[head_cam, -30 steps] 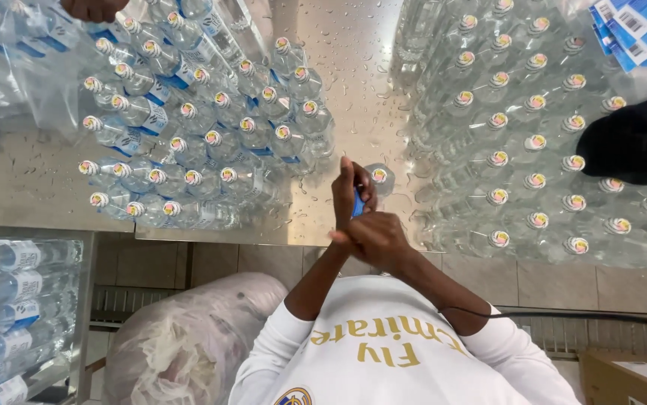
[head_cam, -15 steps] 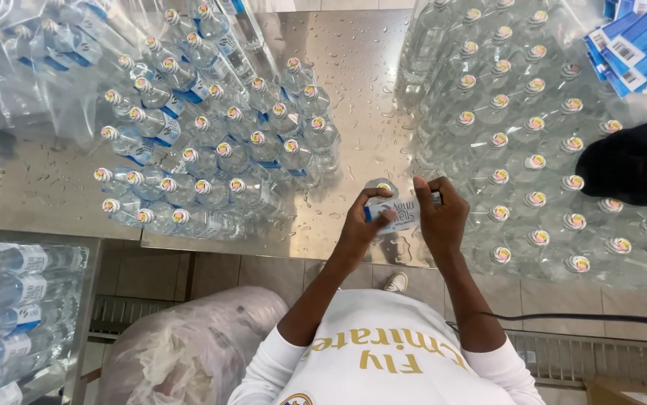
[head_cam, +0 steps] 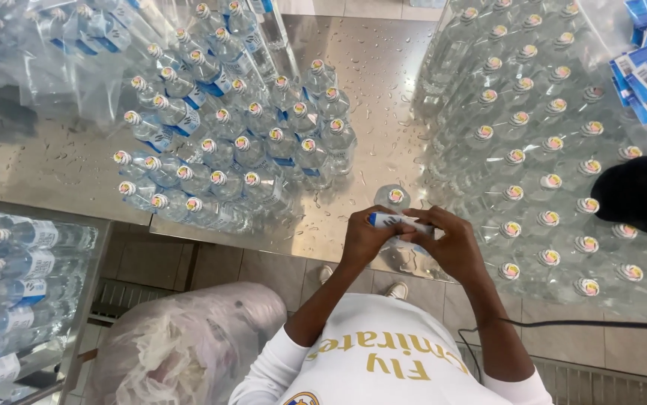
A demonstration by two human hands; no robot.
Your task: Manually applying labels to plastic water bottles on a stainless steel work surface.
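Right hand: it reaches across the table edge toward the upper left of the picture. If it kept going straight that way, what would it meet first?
The right hand would first meet the single bottle that the label is held against; depth is hard to judge. The labelled bottle group stands beyond.

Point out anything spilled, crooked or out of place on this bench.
Water drops speckle the steel table between the bottle groups. One clear bottle stands alone, apart from both blocks, just beyond the left hand and right hand, which hold a blue-and-white label. The labelled bottles at left stand in loose, uneven rows.
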